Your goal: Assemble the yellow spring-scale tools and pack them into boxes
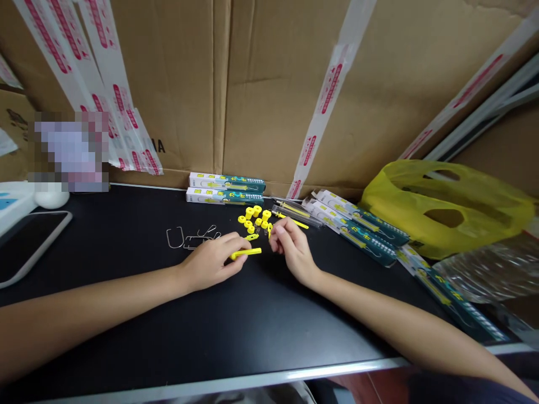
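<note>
My left hand [213, 261] rests on the black table [177, 331] and grips a thin yellow plastic bar [246, 253] that points right. My right hand [290, 247] sits just right of the bar's tip, fingers pinched together; whether a small part is between them cannot be told. A cluster of small yellow rings [255, 217] with little springs lies just beyond both hands. A yellow pen-like tool [292, 220] lies past my right hand. Bent metal wire clips [191, 237] lie left of my left hand.
Two green-and-white boxes [225, 188] lie at the back against a cardboard wall [269, 84]. More such packs [357, 227] fan out to the right beside a yellow plastic bag [446, 207]. A tablet [29, 244] lies at far left.
</note>
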Action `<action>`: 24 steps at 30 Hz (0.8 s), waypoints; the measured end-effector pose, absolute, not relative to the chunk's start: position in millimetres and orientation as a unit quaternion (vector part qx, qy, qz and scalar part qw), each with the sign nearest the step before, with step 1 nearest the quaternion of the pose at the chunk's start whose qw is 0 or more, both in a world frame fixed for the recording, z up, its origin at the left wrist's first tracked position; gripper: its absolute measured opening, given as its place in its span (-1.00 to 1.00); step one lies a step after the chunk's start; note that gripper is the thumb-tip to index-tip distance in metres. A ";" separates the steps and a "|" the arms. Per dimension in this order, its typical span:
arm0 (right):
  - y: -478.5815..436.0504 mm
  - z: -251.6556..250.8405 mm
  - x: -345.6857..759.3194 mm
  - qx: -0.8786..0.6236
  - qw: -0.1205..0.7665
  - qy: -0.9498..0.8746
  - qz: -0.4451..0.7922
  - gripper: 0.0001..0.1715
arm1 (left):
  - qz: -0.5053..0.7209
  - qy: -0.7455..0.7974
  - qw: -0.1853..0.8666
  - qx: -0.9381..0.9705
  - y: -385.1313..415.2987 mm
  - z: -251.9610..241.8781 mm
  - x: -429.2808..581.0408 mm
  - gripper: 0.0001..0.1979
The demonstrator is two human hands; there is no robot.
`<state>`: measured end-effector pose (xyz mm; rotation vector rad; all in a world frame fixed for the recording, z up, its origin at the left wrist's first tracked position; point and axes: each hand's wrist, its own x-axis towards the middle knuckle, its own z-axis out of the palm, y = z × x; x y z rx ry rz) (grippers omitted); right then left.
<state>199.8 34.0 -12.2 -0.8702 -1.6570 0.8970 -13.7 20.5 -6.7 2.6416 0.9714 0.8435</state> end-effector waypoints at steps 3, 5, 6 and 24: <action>47.2 -13.3 207.2 -0.374 0.527 -0.696 0.314 -0.71 | 0.282 0.332 0.113 0.893 20.8 -5.0 -13.9 -0.85; 51.0 -14.4 210.2 -0.375 0.524 -0.709 0.286 -0.72 | 0.276 0.339 0.112 0.892 21.0 -4.9 -14.3 -0.87; 51.3 -15.0 210.9 -0.375 0.518 -0.718 0.276 -0.73 | 0.275 0.343 0.110 0.891 21.2 -5.2 -14.6 -0.88; 59.2 -12.0 217.1 -0.397 0.453 -0.780 0.166 -0.93 | 0.227 0.364 0.030 0.903 21.7 -9.6 -12.9 -0.80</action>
